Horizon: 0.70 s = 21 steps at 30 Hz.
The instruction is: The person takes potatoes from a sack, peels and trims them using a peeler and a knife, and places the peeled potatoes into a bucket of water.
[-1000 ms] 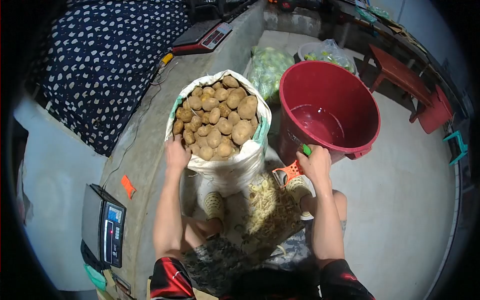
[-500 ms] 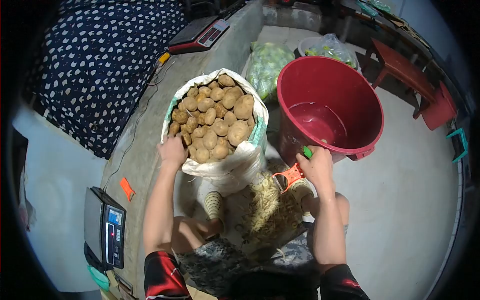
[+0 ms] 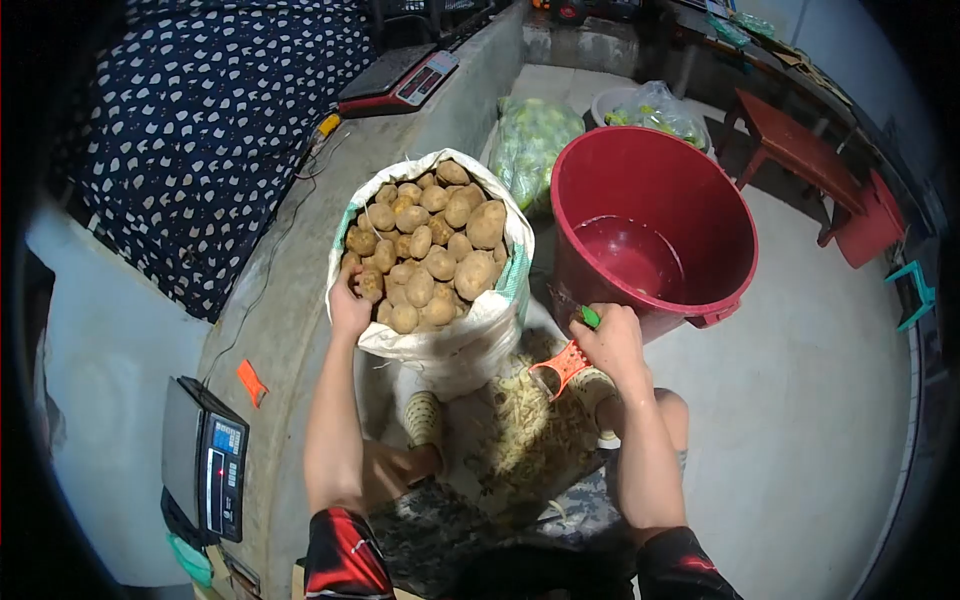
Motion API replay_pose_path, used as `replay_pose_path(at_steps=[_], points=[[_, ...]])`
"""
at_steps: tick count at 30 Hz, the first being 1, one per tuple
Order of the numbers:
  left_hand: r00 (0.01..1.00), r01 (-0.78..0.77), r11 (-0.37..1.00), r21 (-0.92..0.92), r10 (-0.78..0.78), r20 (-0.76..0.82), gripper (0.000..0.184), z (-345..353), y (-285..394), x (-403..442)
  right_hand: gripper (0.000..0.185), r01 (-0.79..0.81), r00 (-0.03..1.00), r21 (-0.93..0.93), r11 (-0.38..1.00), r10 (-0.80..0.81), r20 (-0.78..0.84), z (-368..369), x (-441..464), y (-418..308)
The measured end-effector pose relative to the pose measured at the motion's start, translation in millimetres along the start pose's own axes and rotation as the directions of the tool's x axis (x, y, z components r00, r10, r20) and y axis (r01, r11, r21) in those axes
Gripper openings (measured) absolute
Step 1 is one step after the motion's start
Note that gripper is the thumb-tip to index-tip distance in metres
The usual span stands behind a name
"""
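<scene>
My left hand [image 3: 349, 306] is at the left inner edge of a white woven sack [image 3: 440, 350], its fingers closed round a brown potato [image 3: 370, 284]. Unpeeled potatoes [image 3: 440, 264] fill the sack to near its rim. In my right hand [image 3: 612, 345] is an orange peeler [image 3: 566, 366], its blade end pointing down and left. A green tip [image 3: 590, 317] sticks out above that fist. Just beyond the hand stands a large red tub [image 3: 650, 300] with some water in its bottom. Peelings [image 3: 525, 420] lie heaped on the floor between my feet.
On the ledge to the left are a digital scale [image 3: 222, 465], an orange object [image 3: 252, 383] and a cable. A second scale [image 3: 400, 80] sits farther back. Bagged green produce [image 3: 537, 145] stands behind the sack. A red-brown stool [image 3: 800, 150] is at the far right.
My left hand has moved from the sack's rim inward onto a potato. My right hand, still holding the peeler, has shifted slightly left and down. The view has tilted a little.
</scene>
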State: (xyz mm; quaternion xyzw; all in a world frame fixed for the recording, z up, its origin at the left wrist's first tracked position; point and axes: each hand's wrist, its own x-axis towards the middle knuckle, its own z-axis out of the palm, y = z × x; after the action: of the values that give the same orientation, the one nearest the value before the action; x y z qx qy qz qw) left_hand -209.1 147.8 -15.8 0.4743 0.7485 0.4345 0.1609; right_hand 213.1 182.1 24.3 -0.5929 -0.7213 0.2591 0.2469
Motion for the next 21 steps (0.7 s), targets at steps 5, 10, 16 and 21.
replay_pose_path(at_steps=[5,10,16,21], points=[[0.999,0.02,0.811,-0.585,-0.036,-0.016,0.057,-6,34,-42,0.024,0.144,0.989,-0.041,0.989,-0.142,0.048,9,-7,-10],[0.973,0.229,0.397,-0.889,-0.073,0.218,0.059,18,82,-123,0.025,0.326,0.943,-0.032,0.945,-0.323,0.075,32,-26,-21],[0.954,0.171,0.499,-0.85,0.131,0.269,0.058,52,93,-185,0.026,0.459,0.886,0.011,0.889,-0.458,0.068,52,-52,-34],[0.948,-0.06,0.548,-0.834,0.294,0.125,0.06,53,91,-191,0.025,0.489,0.865,0.034,0.872,-0.49,0.11,55,-61,-40]])
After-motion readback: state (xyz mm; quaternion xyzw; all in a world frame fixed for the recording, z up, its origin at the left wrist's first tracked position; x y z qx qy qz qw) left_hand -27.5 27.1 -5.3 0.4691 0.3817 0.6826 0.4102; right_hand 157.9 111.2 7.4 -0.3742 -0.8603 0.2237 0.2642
